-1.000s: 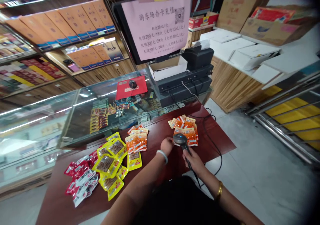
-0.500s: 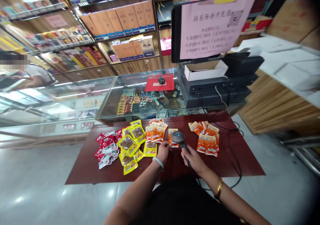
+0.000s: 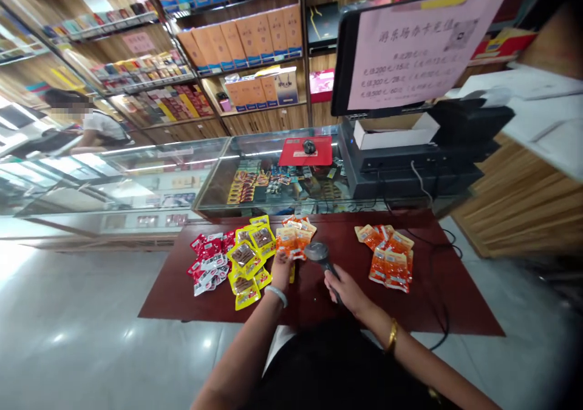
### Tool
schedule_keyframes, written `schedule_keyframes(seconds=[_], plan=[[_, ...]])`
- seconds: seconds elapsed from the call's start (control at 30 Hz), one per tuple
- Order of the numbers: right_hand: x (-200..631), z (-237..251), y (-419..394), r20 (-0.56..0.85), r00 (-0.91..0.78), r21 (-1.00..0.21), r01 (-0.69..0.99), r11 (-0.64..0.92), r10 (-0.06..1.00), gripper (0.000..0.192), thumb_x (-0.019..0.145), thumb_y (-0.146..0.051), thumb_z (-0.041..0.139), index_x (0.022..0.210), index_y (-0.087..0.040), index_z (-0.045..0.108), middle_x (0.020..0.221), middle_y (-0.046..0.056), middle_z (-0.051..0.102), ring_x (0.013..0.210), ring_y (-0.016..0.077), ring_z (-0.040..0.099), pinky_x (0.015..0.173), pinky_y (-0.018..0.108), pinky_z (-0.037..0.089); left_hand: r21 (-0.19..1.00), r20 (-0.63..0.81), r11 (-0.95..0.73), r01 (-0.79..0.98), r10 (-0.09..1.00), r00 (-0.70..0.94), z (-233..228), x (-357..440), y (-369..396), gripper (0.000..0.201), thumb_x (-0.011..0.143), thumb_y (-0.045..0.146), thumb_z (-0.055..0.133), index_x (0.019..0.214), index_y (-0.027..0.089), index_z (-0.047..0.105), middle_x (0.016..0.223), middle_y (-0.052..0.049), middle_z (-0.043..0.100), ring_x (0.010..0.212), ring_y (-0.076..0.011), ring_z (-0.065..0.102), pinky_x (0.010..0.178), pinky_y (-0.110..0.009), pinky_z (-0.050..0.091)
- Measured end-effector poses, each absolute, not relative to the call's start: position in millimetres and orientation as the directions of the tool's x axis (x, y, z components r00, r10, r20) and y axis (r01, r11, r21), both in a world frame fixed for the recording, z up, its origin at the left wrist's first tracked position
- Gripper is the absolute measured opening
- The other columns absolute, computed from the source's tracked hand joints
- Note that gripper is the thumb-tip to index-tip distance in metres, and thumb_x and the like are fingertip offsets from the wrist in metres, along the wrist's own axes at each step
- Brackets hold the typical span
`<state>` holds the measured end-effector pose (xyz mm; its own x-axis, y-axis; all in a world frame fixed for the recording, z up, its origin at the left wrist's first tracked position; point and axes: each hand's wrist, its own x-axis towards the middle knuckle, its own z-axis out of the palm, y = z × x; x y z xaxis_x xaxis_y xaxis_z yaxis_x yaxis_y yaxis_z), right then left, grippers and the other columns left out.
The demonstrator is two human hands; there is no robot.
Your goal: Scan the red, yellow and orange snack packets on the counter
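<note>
My right hand is wrapped around the handle of a black barcode scanner, its head pointing left above the table. Just left of the scanner, my left hand has its fingers bent in at the lower edge of the orange snack packets; the fingertips are partly hidden, and they seem to grip one packet. Under that hand, a yellow packet is mostly covered. Yellow snack packets lie left of it, with red and white packets farther left. Another group of orange packets lies right of my right hand.
The dark red table stands against a glass display counter. A monitor with a pink sign and a cash drawer stand behind. A black cable trails over the right side. A person is at the far left.
My left hand has moved left from beneath the scanner to the orange packets. The single orange packet that lay under the scanner head is gone from that spot. My right hand still holds the scanner.
</note>
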<state>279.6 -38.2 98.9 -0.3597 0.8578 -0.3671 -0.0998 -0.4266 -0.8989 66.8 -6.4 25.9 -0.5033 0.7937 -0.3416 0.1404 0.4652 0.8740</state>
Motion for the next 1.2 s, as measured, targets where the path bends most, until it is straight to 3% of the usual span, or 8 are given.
schedule_keyframes(seconds=[0.1, 0.2, 0.37, 0.5, 0.7, 0.9, 1.03, 1.2], plan=[[289, 95, -40, -0.376, -0.316, -0.897, -0.112, -0.428, 0.871, 0.051, 0.075, -0.071, 0.058, 0.078, -0.022, 0.046, 0.059, -0.01, 0.046, 0.037, 0.0046, 0.039, 0.038, 0.02, 0.034, 0.79, -0.22, 0.5, 0.353, 0.77, -0.598, 31, 64, 1, 0.046, 0.082, 0.038, 0.066, 0.118, 0.015, 0.048, 0.08, -0.004, 0.065, 0.074, -0.0191, 0.066, 0.072, -0.031, 0.048], [304, 89, -44, -0.402, -0.248, -0.886, -0.14, -0.443, 0.882, 0.052, 0.074, -0.072, 0.059, 0.079, -0.022, 0.045, 0.059, -0.01, 0.046, 0.037, 0.0045, 0.039, 0.037, 0.019, 0.033, 0.697, -0.136, 0.449, 0.558, 0.848, -0.513, 30, 86, 9, 0.04, 0.085, 0.032, 0.062, 0.117, 0.013, 0.047, 0.09, -0.009, 0.066, 0.086, -0.0225, 0.066, 0.078, -0.034, 0.048], [337, 78, -57, -0.426, -0.087, -0.872, -0.225, -0.435, 0.9, 0.052, 0.074, -0.071, 0.06, 0.082, -0.022, 0.048, 0.06, -0.01, 0.046, 0.037, 0.0044, 0.039, 0.036, 0.019, 0.033, 0.691, -0.223, 0.231, 0.685, 0.97, -0.103, 19, 169, 17, 0.021, 0.083, 0.029, 0.063, 0.099, 0.018, 0.054, 0.096, -0.008, 0.067, 0.087, -0.0194, 0.065, 0.077, -0.029, 0.047], [366, 75, -78, -0.475, 0.042, -0.846, -0.299, -0.443, 0.879, 0.053, 0.074, -0.071, 0.06, 0.093, -0.022, 0.05, 0.059, -0.01, 0.046, 0.036, 0.0052, 0.039, 0.036, 0.02, 0.031, 0.652, -0.283, 0.056, 0.756, 0.943, 0.175, 19, 237, 19, 0.023, 0.08, 0.025, 0.064, 0.1, 0.016, 0.058, 0.1, -0.01, 0.067, 0.095, -0.0208, 0.063, 0.082, -0.029, 0.045], [397, 68, -114, -0.527, 0.238, -0.831, -0.346, -0.436, 0.816, 0.058, 0.073, -0.07, 0.062, 0.102, -0.021, 0.051, 0.057, -0.009, 0.048, 0.035, 0.0062, 0.041, 0.036, 0.02, 0.031, 0.408, -0.322, -0.045, 0.912, 0.927, 0.19, 25, 306, 25, 0.035, 0.084, 0.028, 0.059, 0.116, 0.014, 0.056, 0.113, -0.016, 0.06, 0.108, -0.0265, 0.057, 0.088, -0.033, 0.042], [405, 62, -128, -0.548, 0.311, -0.822, -0.373, -0.43, 0.777, 0.059, 0.072, -0.07, 0.061, 0.106, -0.022, 0.053, 0.058, -0.008, 0.05, 0.035, 0.0067, 0.043, 0.035, 0.02, 0.03, 0.229, -0.29, -0.172, 0.958, 0.927, 0.236, 31, 330, 27, 0.021, 0.088, 0.023, 0.051, 0.107, 0.016, 0.058, 0.121, -0.017, 0.055, 0.112, -0.0298, 0.052, 0.086, -0.037, 0.042], [406, 65, -124, -0.538, 0.297, -0.831, -0.347, -0.436, 0.789, 0.056, 0.074, -0.07, 0.059, 0.103, -0.022, 0.053, 0.059, -0.008, 0.051, 0.035, 0.0068, 0.043, 0.035, 0.02, 0.031, 0.262, -0.346, -0.126, 0.957, 0.913, 0.215, 32, 326, 31, 0.019, 0.089, 0.022, 0.049, 0.106, 0.015, 0.057, 0.113, -0.018, 0.062, 0.109, -0.0282, 0.057, 0.086, -0.035, 0.042], [399, 70, -111, -0.544, 0.238, -0.823, -0.338, -0.457, 0.804, 0.053, 0.072, -0.072, 0.06, 0.084, -0.022, 0.048, 0.057, -0.009, 0.047, 0.037, 0.0059, 0.041, 0.037, 0.02, 0.031, 0.478, -0.423, 0.065, 0.876, 0.891, 0.165, 25, 298, 37, 0.029, 0.088, 0.031, 0.057, 0.113, 0.017, 0.051, 0.095, -0.012, 0.071, 0.089, -0.0237, 0.067, 0.076, -0.03, 0.043]])
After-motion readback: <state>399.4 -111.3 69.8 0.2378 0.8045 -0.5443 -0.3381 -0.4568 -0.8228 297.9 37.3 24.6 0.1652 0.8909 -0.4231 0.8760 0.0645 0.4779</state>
